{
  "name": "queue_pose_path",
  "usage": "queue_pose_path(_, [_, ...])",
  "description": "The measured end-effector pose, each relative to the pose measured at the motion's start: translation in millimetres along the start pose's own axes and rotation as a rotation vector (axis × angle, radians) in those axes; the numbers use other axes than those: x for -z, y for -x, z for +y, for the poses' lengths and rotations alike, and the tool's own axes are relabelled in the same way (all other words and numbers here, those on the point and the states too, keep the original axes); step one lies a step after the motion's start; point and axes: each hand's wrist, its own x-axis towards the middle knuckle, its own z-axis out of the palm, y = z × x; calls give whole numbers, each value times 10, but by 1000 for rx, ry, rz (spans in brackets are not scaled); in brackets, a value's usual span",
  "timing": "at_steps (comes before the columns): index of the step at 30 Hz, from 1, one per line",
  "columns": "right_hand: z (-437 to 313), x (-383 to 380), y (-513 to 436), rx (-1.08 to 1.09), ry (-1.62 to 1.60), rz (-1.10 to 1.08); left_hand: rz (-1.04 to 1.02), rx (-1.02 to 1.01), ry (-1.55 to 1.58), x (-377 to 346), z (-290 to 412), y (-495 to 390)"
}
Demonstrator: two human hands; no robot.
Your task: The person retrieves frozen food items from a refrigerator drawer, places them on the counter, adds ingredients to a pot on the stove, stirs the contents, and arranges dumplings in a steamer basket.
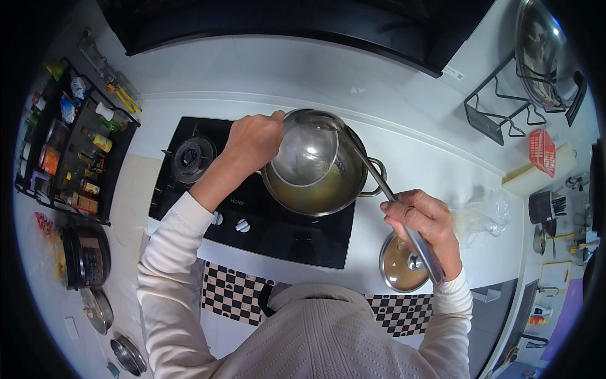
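My left hand (258, 139) grips the left rim of a clear bowl (303, 158), held tilted above a stainless steel pot (316, 214). Yellowish liquid (310, 196) shows in the pot below the bowl. In my right hand (421, 218) is the long metal handle of a ladle (374, 173). The ladle's head (324, 121) is at the bowl's far side, over the pot; whether it touches the bowl I cannot tell. The pot sits on the right side of a black gas hob (293, 246). Beneath my right hand, a glass lid (402, 267) with a metal knob lies on the counter.
The left burner (190, 156) carries no pan. A condiment rack (97, 177) and an electric cooker (87, 258) line the left. A range hood (284, 23) hangs beyond the hob. To the right are a plastic bag (487, 218), a red basket (541, 151) and a lid rack (497, 104).
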Motion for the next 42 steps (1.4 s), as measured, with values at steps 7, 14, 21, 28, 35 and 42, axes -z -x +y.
queue_pose_path(7, [69, -46, 144, 238, 240, -133, 156, -209, -169, 147, 85, 14])
queue_pose_path(14, [78, -78, 237, 231, 216, -221, 312, -346, -308, 227, 145, 1])
queue_pose_path(21, [-34, 45, 309, 192, 137, -213, 380, -413, -374, 217, 127, 14])
queue_pose_path(28, [-79, 63, 271, 94, 31, -229, 410, -423, -455, 147, 116, -21])
queue_pose_path(35, [-93, 105, 161, -26, -147, -190, 354, -302, -429, 169, -76, 5])
queue_pose_path(42, [257, -263, 114, -277, -292, -115, 316, -274, -425, 119, -85, -54])
